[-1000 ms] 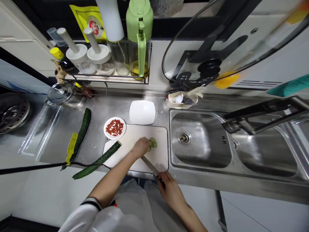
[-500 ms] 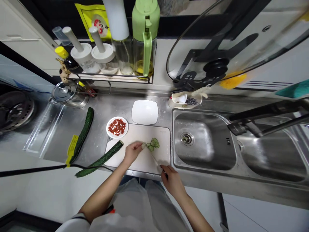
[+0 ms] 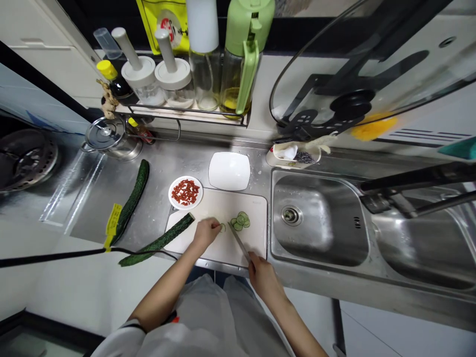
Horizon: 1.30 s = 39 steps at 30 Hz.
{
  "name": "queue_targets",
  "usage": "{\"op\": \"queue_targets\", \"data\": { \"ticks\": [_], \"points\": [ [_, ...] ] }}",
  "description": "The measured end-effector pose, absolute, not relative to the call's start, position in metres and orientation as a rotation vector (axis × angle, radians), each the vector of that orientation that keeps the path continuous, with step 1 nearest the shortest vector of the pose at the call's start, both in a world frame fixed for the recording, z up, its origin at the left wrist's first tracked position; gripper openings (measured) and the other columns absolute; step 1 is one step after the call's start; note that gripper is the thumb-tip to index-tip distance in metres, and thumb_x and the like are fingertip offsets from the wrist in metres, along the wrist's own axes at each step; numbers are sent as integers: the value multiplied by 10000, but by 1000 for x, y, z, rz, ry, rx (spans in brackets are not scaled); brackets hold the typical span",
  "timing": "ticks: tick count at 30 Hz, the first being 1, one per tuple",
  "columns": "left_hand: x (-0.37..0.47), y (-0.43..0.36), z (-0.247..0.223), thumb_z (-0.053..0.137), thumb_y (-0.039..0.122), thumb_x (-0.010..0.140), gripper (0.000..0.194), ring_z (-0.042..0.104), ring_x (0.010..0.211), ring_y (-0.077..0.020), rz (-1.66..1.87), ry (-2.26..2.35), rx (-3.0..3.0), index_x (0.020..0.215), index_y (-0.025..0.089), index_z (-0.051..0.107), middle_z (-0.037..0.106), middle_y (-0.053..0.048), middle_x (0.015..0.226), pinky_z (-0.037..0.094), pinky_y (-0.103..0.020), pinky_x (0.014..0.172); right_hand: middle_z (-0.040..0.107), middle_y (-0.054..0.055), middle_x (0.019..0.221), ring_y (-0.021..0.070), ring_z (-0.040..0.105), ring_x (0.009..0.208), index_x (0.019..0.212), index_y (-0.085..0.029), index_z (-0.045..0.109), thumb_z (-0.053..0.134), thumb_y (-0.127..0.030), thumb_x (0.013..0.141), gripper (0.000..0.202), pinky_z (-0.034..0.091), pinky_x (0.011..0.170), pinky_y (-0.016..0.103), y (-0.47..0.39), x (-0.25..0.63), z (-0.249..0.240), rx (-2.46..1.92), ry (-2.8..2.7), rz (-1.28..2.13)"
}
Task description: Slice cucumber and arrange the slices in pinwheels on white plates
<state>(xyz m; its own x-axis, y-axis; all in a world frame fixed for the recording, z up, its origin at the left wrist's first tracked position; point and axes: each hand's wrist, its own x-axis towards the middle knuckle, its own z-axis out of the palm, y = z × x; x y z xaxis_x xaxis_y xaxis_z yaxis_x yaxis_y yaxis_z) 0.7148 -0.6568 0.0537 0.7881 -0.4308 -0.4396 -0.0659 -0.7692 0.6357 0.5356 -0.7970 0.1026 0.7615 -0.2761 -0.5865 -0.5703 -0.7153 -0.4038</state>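
Silver steel knife [image 3: 239,243] has moved its tip nearer to the left hand [image 3: 207,233]

The left hand's grip pinches a small green-rimmed cucumber piece [image 3: 223,227] at the pale rectangular cutting board [image 3: 223,201] — whether they touch, I cannot tell. The right hand [image 3: 263,276] is closed around the knife. Thin round green slices [image 3: 241,219] lie overlapped, just beside the blade. To work well, I think the left hand should keep behind the edge — and the cut should be slow.

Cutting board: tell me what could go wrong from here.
The knife in the right hand has its tip close to the left hand, which pinches a thin slice; a slip could nick that hand. The cut cucumber lies partly on the cutting board, its nearer end seemingly past the front edge of the counter; a bump might roll it off.
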Motion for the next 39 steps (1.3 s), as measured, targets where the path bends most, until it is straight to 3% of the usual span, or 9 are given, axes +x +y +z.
{"op": "queue_targets", "data": {
  "ticks": [9, 19, 35, 39],
  "points": [
    [717, -657, 50, 567, 177, 750, 139, 579, 653, -110, -764, -338, 2415, 719, 194, 702, 674, 5, 692, 386, -209, 639, 635, 67, 919, 170, 641, 757, 1123, -187, 515, 343, -144, 906, 280, 312, 532, 236, -773, 543, 115, -2445, 617, 833],
    [719, -657, 51, 586, 181, 743, 136, 604, 692, -124, -811, -304, 2404, 751, 201, 721, 694, -7, 729, 410, -217, 664, 639, 80, 924, 187, 654, 793, 1136, -196, 516, 328, -134, 913, 298, 379, 569, 235, -768, 552, 123, -2446, 622, 942],
    [720, -657, 50, 577, 193, 748, 141, 609, 687, -125, -805, -332, 2406, 750, 193, 718, 696, -14, 731, 404, -219, 657, 651, 82, 840, 202, 655, 764, 1069, -172, 545, 313, -45, 845, 347, 358, 565, 247, -765, 550, 112, -2435, 591, 905],
    [718, -658, 51, 577, 204, 757, 136, 600, 685, -119, -824, -334, 2431, 761, 192, 712, 695, -12, 743, 397, -215, 658, 661, 103, 880, 203, 654, 807, 1127, -156, 544, 290, -22, 829, 413, 379, 601, 249, -766, 538, 112, -2414, 611, 925]
  ]
}}
